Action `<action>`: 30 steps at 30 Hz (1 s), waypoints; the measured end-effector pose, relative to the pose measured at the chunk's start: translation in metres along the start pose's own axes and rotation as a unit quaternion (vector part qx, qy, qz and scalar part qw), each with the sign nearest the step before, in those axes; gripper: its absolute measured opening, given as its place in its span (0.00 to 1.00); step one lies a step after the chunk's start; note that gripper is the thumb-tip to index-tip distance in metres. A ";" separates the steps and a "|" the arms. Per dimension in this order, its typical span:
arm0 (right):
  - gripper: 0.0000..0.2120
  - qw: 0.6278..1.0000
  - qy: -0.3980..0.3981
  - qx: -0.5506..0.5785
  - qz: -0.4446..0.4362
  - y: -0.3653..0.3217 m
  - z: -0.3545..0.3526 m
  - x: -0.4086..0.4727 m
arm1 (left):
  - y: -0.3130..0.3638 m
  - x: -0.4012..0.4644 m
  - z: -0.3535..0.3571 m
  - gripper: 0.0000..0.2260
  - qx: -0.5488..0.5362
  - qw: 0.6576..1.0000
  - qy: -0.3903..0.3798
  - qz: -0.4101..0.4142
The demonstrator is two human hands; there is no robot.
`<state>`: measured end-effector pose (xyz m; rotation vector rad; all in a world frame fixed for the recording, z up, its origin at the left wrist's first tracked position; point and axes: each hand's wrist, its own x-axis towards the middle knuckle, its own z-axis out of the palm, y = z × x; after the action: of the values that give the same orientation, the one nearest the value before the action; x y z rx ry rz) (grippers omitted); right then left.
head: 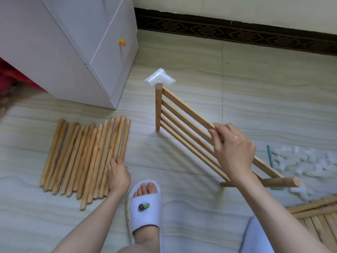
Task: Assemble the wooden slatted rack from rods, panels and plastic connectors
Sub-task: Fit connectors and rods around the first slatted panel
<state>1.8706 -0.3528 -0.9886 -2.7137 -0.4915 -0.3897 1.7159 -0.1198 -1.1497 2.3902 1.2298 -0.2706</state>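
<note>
A slatted wooden panel [184,116] stands on edge on the floor, with a round rod at each end. My right hand [232,147] grips its top slat near the middle. A white plastic connector [158,77] lies on the floor just behind the panel's far rod. Several loose wooden rods [85,157] lie side by side on the left. My left hand [117,173] rests on the near ends of the rightmost rods, fingers touching them; whether it grips one is unclear.
A white cabinet [76,52] with a yellow knob stands at the back left. A pile of white plastic connectors [299,161] lies at the right. More slatted panels [317,212] lie at the lower right. My foot in a white slipper [145,203] is between my arms.
</note>
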 end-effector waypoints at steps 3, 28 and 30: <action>0.06 1.000 0.003 -0.004 -0.005 0.000 0.000 0.000 | -0.003 0.006 0.001 0.17 0.040 0.999 -0.006 0.013; 0.11 0.980 -0.190 0.027 -0.059 0.011 -0.027 0.000 | 0.071 -0.080 -0.194 0.12 -0.487 0.860 0.010 0.155; 0.13 0.972 -0.225 0.029 -0.069 0.011 -0.032 0.001 | 0.088 -0.078 -0.207 0.13 -0.423 0.880 0.016 0.213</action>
<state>1.8696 -0.3746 -0.9629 -2.7145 -0.8013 0.2133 1.7361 -0.1253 -0.9121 1.7926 0.5904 0.3804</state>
